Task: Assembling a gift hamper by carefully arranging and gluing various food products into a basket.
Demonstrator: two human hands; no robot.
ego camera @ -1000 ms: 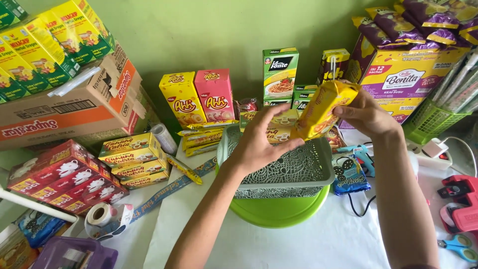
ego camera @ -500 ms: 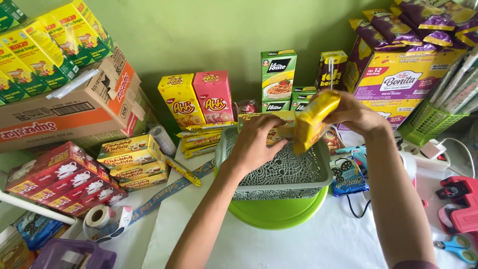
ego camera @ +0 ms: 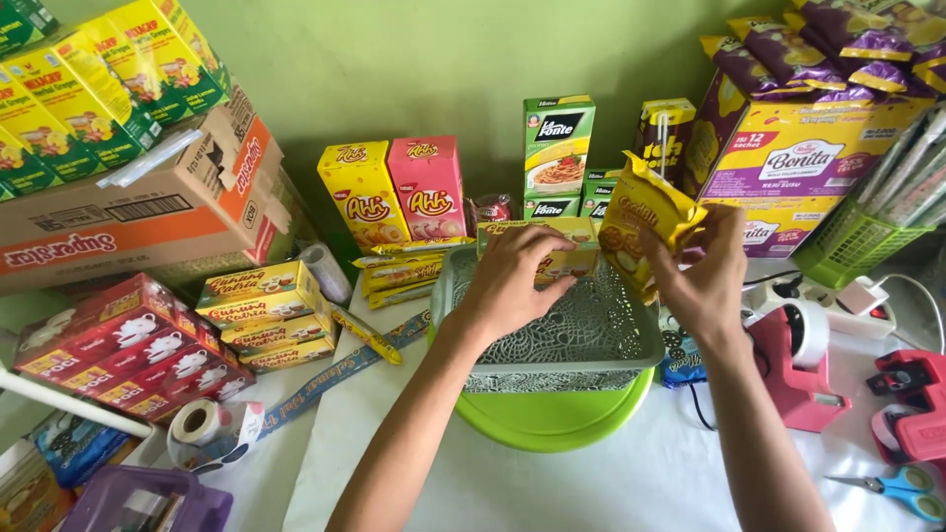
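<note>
Your right hand [ego camera: 705, 286] has a closed grip on a yellow snack packet [ego camera: 645, 219], held upright above the far right corner of the grey lace-patterned basket [ego camera: 552, 340]. Your left hand [ego camera: 512, 281] rests inside the basket, fingers curled round a flat yellow box [ego camera: 552, 246] that leans against its far wall. The basket stands on a round lime-green tray [ego camera: 552, 424] on the white-covered surface [ego camera: 611, 493]. Behind it stand yellow and pink snack cartons [ego camera: 394, 192] and a green pasta box [ego camera: 559, 148]. To your right sits a pink tape dispenser [ego camera: 798, 365], with blue scissors [ego camera: 902, 490] nearer you.
</note>
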